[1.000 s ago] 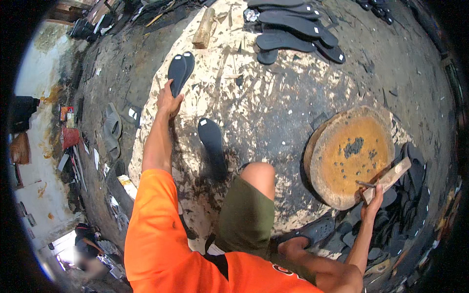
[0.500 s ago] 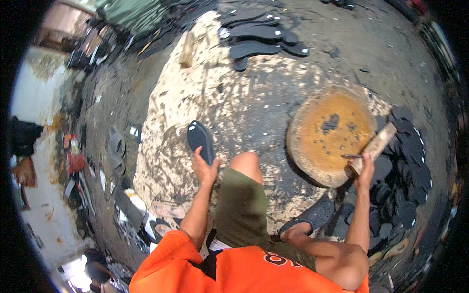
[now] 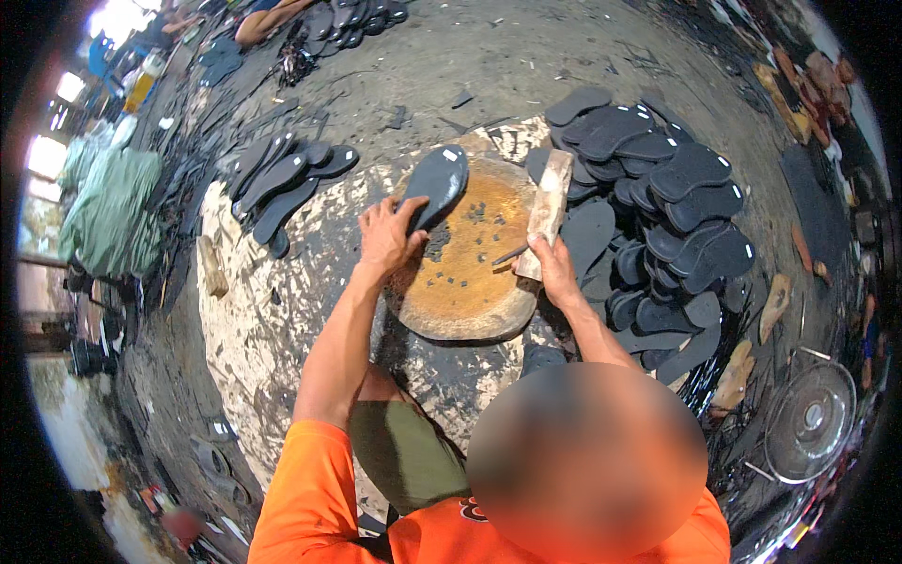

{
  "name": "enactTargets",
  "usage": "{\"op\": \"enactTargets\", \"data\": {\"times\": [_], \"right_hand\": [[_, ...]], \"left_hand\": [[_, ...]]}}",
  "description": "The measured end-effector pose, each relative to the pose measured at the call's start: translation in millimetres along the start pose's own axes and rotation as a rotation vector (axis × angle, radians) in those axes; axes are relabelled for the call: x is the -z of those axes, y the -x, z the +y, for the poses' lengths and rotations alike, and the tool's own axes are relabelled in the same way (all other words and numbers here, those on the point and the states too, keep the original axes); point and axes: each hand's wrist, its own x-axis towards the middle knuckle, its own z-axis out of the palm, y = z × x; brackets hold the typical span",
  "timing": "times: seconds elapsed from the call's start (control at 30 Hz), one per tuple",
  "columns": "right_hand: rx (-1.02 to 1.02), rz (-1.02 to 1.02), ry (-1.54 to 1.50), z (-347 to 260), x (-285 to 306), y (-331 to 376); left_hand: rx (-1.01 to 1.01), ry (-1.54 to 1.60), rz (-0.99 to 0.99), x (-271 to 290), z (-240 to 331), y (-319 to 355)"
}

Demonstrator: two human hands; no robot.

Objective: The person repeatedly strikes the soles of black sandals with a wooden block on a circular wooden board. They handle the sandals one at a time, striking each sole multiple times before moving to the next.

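A black shoe sole [image 3: 441, 186] with a white tag at its toe is in my left hand [image 3: 388, 233], fingers closed over its near end. The sole lies on or just over the far left part of a round wooden block [image 3: 460, 322], whose orange-brown top carries small dark scraps [image 3: 484, 218]. At the block's right edge my right hand [image 3: 556, 270] is closed round the lower end of a rough wooden bar [image 3: 548, 202]. A thin dark rod-like tool [image 3: 510, 255] sticks out leftward from the same hand; its exact kind I cannot tell.
Right of the block stands a large heap of black soles [image 3: 681, 202]. A smaller pile of soles [image 3: 287, 179] lies to the left on the stained pale sheet [image 3: 230, 320], near a wooden piece [image 3: 211, 266]. A round metal fan-like guard [image 3: 810, 418] is at the far right.
My left hand has carried the black sole from above the sheet on the left to the wooden block. My right hand still grips the bar and thin tool. The view has shifted.
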Motion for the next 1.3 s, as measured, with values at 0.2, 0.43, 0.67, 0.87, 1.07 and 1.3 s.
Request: {"op": "enactTargets", "data": {"times": [0.2, 0.43, 0.67, 0.87, 1.07, 1.3], "right_hand": [[0.004, -0.018, -0.041, 13, 19, 0], [0.137, -0.037, 0.123, -21, 22, 55], [-0.130, -0.109, 0.813, -44, -8, 93], [0.019, -0.122, 0.539, -30, 1, 94], [0.077, -0.118, 0.683, -28, -3, 100], [-0.009, -0.167, 0.065, -23, 1, 100]], "left_hand": [[-0.197, 0.099, 0.051, -22, 33, 37], [-0.240, 0.062, 0.070, -41, 55, 97], [-0.217, 0.530, -0.105, -49, 130, 108], [0.383, 0.961, -0.146, -46, 149, 100], [0.077, 0.878, -0.206, -50, 147, 109], [0.483, 1.341, -0.108, -57, 130, 93]]}}
